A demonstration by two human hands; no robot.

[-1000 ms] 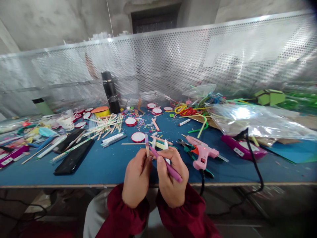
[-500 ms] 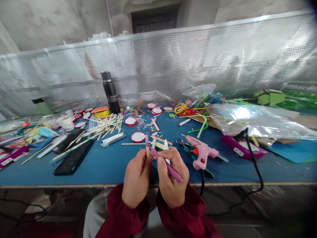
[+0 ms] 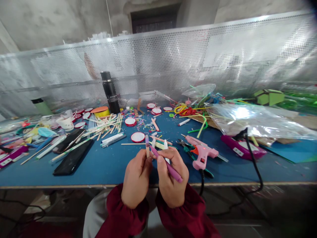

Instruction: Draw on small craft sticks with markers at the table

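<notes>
My left hand [image 3: 136, 177] pinches a small wooden craft stick [image 3: 147, 145] upright; its upper part is coloured purple. A purple marker pen [image 3: 170, 168] lies in the grip of my right hand [image 3: 174, 180], its tip close beside the stick. Whether the tip touches the wood, I cannot tell. White pen-like pieces [image 3: 165, 145] show just behind the right fingers, partly hidden by them. Both hands are close together above the table's front edge. Just beyond them lies a round white disc with a red rim [image 3: 138, 137].
A pink hot glue gun [image 3: 203, 153] and pliers [image 3: 184, 145] lie right of my hands, with a black cord hanging over the edge. Left are a black phone [image 3: 73, 158], white markers [image 3: 112, 140] and a pile of craft sticks [image 3: 109, 124]. A black bottle [image 3: 110, 94] stands behind.
Almost nothing differs. The marker and my right hand have shifted very slightly beside the stick, and both hands keep their grips.
</notes>
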